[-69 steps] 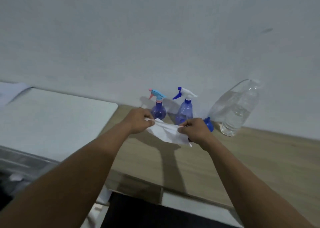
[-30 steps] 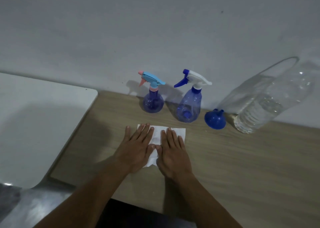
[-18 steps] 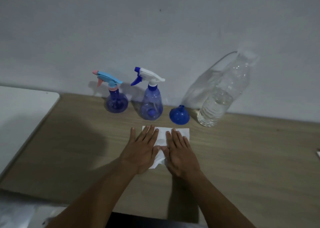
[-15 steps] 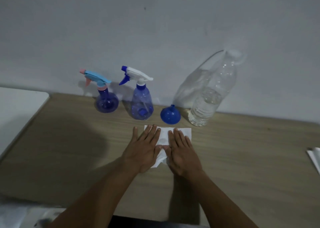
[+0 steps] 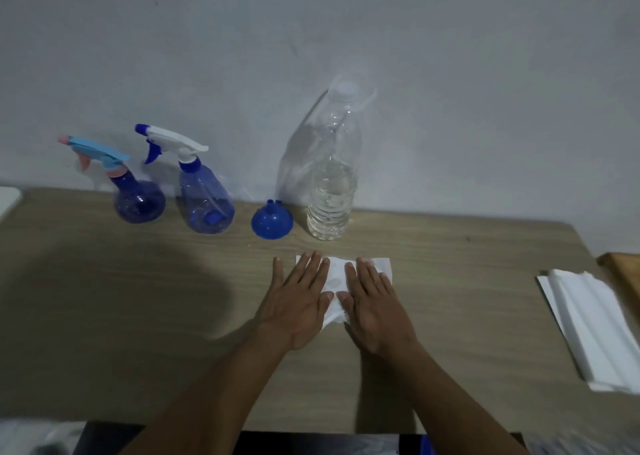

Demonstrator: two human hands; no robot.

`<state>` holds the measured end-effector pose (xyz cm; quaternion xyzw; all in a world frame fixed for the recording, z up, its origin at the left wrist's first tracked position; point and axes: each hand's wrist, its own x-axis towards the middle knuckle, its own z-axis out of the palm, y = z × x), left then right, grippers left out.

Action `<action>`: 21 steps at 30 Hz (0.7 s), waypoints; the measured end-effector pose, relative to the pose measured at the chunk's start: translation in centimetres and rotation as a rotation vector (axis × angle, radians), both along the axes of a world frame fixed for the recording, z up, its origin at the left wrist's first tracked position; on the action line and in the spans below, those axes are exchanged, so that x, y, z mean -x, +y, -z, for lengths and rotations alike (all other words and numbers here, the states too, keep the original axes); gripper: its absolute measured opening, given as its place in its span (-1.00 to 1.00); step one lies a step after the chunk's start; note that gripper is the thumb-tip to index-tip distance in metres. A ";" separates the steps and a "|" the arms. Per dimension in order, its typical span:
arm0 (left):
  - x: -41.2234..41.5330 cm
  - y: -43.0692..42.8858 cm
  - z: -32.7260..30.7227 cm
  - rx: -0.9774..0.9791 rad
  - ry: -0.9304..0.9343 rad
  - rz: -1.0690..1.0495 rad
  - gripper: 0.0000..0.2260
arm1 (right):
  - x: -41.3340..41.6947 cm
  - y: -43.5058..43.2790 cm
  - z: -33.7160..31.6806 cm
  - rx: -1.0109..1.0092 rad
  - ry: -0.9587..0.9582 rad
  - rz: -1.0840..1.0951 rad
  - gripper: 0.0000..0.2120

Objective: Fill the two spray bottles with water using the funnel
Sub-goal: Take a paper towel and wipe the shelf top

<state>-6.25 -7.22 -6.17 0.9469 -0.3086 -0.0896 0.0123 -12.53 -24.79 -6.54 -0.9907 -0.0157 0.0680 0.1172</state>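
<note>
Describer: Both hands had come down since the earlier frame. Back then they pinched a white tissue in the air. Now the left hand (image 5: pixel 298 302) and the right hand (image 5: pixel 374 309) lay palm-down on the tissue (image 5: pixel 337 281), which was spread on the wooden table (image 5: pixel 138 299).

Listener: Were the fingers gripping anything?

Describer: No. The fingers were straight and fairly close together, pressing the tissue flat. The view had also swung right, revealing a stack of white paper (image 5: pixel 595 323) near the table's right edge.

Listener: Where were the things for the task?

Describer: In a row along the wall, beyond the hands. From the left stood the round spray bottle (image 5: pixel 138 202) with a pale blue trigger, then the taller spray bottle (image 5: pixel 204 202) with a white trigger. Next came the blue funnel (image 5: pixel 272 222), mouth-down, and the clear water bottle (image 5: pixel 332 195), partly full. Nothing was touching them.

Listener: What did that mean for the filling?

Describer: Likely preparation only, with the tissue serving as a drip mat. Both spray heads were on and the funnel lay unused, so pouring had apparently not begun.
</note>
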 end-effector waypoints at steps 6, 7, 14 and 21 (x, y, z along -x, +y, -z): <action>1.1 1.4 -0.4 -0.018 0.045 0.023 -0.41 | 2.2 2.2 -0.1 0.021 0.003 0.077 -0.31; 1.1 1.9 -0.6 -0.017 0.050 0.034 -0.42 | 2.2 2.8 -0.2 0.022 0.004 0.088 -0.29; -1.0 8.4 -1.2 -0.057 0.029 0.096 -0.43 | 0.4 9.1 -0.5 0.014 0.052 0.091 -0.16; -5.0 19.7 -0.8 -0.061 0.010 0.042 -0.41 | -4.4 20.2 -0.7 0.043 0.068 0.026 -0.34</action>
